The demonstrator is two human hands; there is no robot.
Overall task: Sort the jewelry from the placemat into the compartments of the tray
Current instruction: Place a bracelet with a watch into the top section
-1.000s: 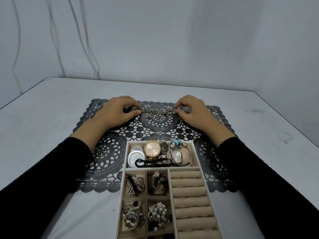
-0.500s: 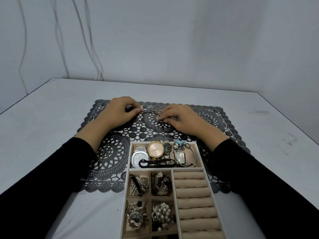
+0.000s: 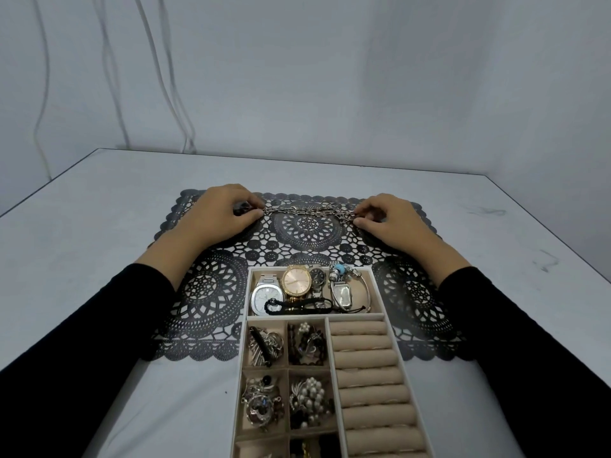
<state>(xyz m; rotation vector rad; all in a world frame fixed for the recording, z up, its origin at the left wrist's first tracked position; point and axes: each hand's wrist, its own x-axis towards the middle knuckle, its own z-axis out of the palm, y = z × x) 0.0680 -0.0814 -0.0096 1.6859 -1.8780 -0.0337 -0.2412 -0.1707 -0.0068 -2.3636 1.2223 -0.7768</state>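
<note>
A silver chain necklace (image 3: pixel 309 212) lies stretched across the far part of the black lace placemat (image 3: pixel 211 292). My left hand (image 3: pixel 220 214) pinches its left end and my right hand (image 3: pixel 390 219) pinches its right end. The beige tray (image 3: pixel 377 292) stands near me, partly on the placemat. Its top compartment holds watches (image 3: pixel 297 280) and bracelets; small square compartments hold brooches and earrings (image 3: pixel 309 399). The ring rolls (image 3: pixel 367 358) on the right look bare.
The grey table (image 3: pixel 99 209) ends at a wall behind, where thin cables (image 3: pixel 165 77) hang down. The table's right edge runs diagonally at the far right.
My right hand had slid left towards the left hand, bunching the chain; now it has moved back right and the chain is stretched out again. The left hand stayed put.
</note>
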